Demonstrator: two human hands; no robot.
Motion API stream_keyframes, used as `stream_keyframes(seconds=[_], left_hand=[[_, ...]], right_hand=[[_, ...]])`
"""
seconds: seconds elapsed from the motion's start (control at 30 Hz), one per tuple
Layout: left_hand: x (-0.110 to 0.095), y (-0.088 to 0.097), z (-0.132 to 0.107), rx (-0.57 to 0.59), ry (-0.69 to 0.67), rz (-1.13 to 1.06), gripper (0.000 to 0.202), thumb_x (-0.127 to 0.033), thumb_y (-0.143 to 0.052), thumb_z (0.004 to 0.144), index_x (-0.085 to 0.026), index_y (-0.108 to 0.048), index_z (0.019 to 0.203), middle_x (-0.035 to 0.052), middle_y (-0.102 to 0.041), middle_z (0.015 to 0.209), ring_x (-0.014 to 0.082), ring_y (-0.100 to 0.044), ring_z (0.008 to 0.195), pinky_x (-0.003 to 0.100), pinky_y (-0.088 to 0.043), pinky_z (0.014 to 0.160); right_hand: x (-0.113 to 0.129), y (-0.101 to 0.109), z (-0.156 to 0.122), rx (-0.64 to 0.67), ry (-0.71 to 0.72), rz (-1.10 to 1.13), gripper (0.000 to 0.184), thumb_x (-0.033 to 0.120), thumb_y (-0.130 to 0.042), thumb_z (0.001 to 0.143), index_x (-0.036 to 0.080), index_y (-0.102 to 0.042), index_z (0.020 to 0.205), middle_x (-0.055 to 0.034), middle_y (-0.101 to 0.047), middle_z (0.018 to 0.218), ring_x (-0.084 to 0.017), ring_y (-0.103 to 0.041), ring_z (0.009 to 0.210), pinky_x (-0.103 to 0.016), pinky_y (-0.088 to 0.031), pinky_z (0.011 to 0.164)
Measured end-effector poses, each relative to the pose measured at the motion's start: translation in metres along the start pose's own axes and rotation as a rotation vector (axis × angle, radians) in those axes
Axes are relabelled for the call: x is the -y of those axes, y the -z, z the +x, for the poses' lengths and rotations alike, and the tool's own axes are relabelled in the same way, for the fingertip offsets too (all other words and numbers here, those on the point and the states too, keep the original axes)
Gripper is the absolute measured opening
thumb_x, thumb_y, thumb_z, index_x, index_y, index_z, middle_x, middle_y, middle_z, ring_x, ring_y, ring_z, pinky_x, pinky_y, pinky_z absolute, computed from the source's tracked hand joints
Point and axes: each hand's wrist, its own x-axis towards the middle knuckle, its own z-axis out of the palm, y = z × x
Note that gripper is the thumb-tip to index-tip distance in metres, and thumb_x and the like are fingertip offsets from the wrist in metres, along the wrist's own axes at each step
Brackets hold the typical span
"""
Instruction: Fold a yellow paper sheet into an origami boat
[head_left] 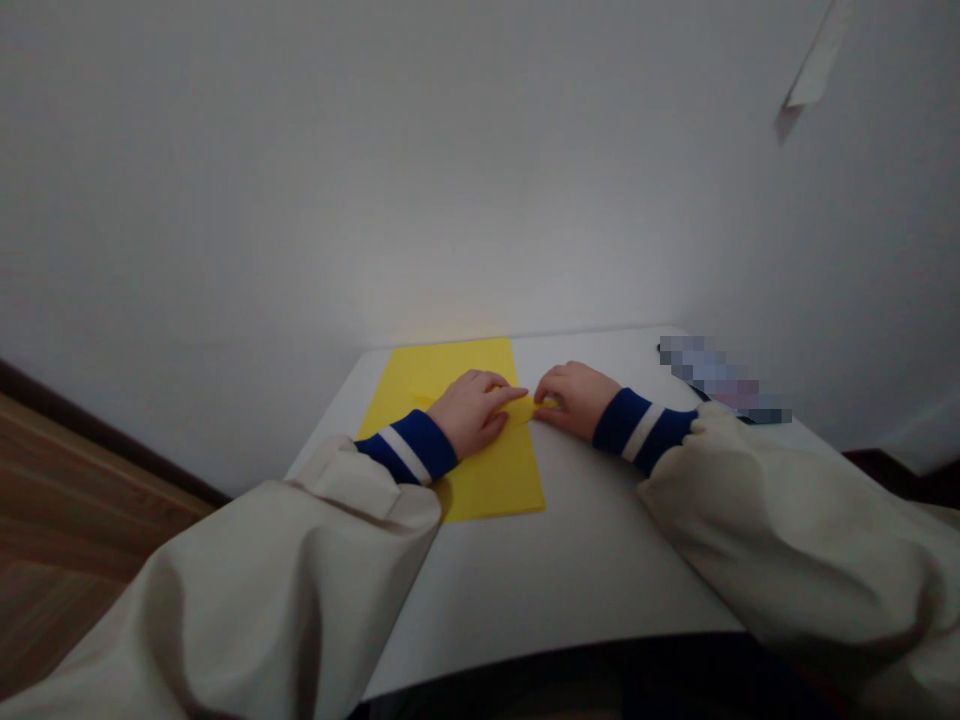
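Grip of the right hand (577, 398) pinches a small folded piece of smooth yellow paper (534, 408) at the right edge of a flat rectangular yellow paper sheet (495, 480) lying on the matte white table (585, 540). Left hand (472, 410) presses flat on the sheet, fingers extended.

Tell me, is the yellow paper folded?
Mostly flat: the yellow paper lies on the table; left hand presses, right hand pinches a small fold at its edge.

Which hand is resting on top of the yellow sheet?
The left hand: it lies on the yellow sheet, while the right hand rests on the white table at its edge.
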Motion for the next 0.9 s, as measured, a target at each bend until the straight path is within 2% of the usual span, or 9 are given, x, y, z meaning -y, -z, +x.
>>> stream_keyframes(seconds=[0.13,0.23,0.37,0.5,0.6,0.67,0.73,0.8,0.9], left_hand=[[-0.002,0.004,0.000,-0.061,-0.011,0.011,0.039,-0.019,-0.050,0.080,-0.019,-0.057,0.118,0.0102,-0.057,0.103,0.0224,-0.050,0.094,0.042,-0.042,0.085],[-0.003,0.008,0.002,-0.113,-0.054,0.036,0.037,-0.019,-0.051,0.080,-0.019,-0.057,0.117,0.0090,-0.057,0.099,0.0210,-0.050,0.090,0.041,-0.043,0.083],[-0.007,0.015,0.002,-0.204,-0.132,0.144,0.035,-0.021,-0.054,0.081,-0.022,-0.056,0.116,0.0058,-0.057,0.097,0.0194,-0.049,0.091,0.049,-0.036,0.096],[-0.013,0.024,0.001,-0.370,-0.145,0.264,0.036,-0.022,-0.054,0.082,-0.027,-0.054,0.118,0.0050,-0.056,0.110,0.0211,-0.046,0.105,0.052,-0.027,0.104],[-0.015,0.028,0.000,-0.452,-0.108,0.332,0.038,-0.021,-0.055,0.082,-0.026,-0.053,0.120,0.0055,-0.053,0.122,0.0231,-0.042,0.114,0.052,-0.025,0.106],[-0.015,0.029,0.000,-0.457,-0.087,0.357,0.038,-0.020,-0.055,0.082,-0.025,-0.053,0.120,0.0048,-0.053,0.123,0.0235,-0.043,0.114,0.052,-0.026,0.105],[-0.013,0.029,0.001,-0.426,-0.091,0.350,0.035,-0.020,-0.054,0.083,-0.024,-0.055,0.118,0.0045,-0.057,0.119,0.0231,-0.046,0.111,0.048,-0.033,0.101],[-0.011,0.029,0.002,-0.364,-0.111,0.324,0.029,-0.021,-0.052,0.085,-0.024,-0.058,0.113,0.0039,-0.061,0.112,0.0223,-0.050,0.103,0.042,-0.042,0.091],[-0.009,0.027,0.003,-0.231,-0.141,0.273,0.020,-0.022,-0.053,0.084,-0.024,-0.063,0.101,0.0027,-0.065,0.103,0.0207,-0.054,0.092,0.037,-0.046,0.079]], right_hand=[[-0.002,-0.006,0.002,-0.046,-0.054,0.061,0.038,0.039,-0.062,0.074,0.014,-0.061,0.102,-0.0094,-0.065,0.100,-0.021,-0.056,0.089,-0.033,-0.040,0.082],[0.001,-0.005,0.003,-0.040,-0.019,0.084,0.024,0.035,-0.060,0.076,0.015,-0.063,0.088,-0.0076,-0.066,0.090,-0.019,-0.056,0.084,-0.032,-0.039,0.081],[0.007,-0.003,0.003,-0.081,-0.042,0.153,0.012,0.028,-0.058,0.074,0.017,-0.057,0.073,-0.0034,-0.060,0.073,-0.014,-0.050,0.067,-0.027,-0.039,0.067],[0.010,0.001,0.003,-0.233,0.002,0.218,0.005,0.020,-0.053,0.073,0.018,-0.049,0.075,-0.0023,-0.056,0.076,-0.012,-0.046,0.065,-0.024,-0.037,0.061],[0.011,0.007,0.003,-0.364,0.091,0.153,0.007,0.016,-0.050,0.073,0.019,-0.045,0.070,-0.0027,-0.052,0.074,-0.013,-0.046,0.069,-0.025,-0.037,0.064],[0.013,0.012,0.003,-0.390,0.143,0.099,0.009,0.013,-0.047,0.075,0.019,-0.044,0.069,-0.0027,-0.050,0.073,-0.014,-0.046,0.069,-0.025,-0.037,0.065],[0.017,0.016,0.002,-0.367,0.172,0.079,0.009,0.012,-0.044,0.076,0.019,-0.045,0.071,-0.0022,-0.049,0.072,-0.013,-0.044,0.066,-0.025,-0.037,0.063],[0.020,0.018,0.001,-0.326,0.179,0.094,0.007,0.011,-0.044,0.076,0.018,-0.047,0.076,-0.0018,-0.049,0.071,-0.013,-0.042,0.063,-0.024,-0.036,0.060],[0.022,0.018,-0.001,-0.212,0.236,0.101,0.009,0.011,-0.044,0.074,0.017,-0.049,0.078,-0.0020,-0.050,0.072,-0.012,-0.042,0.062,-0.024,-0.035,0.058]])
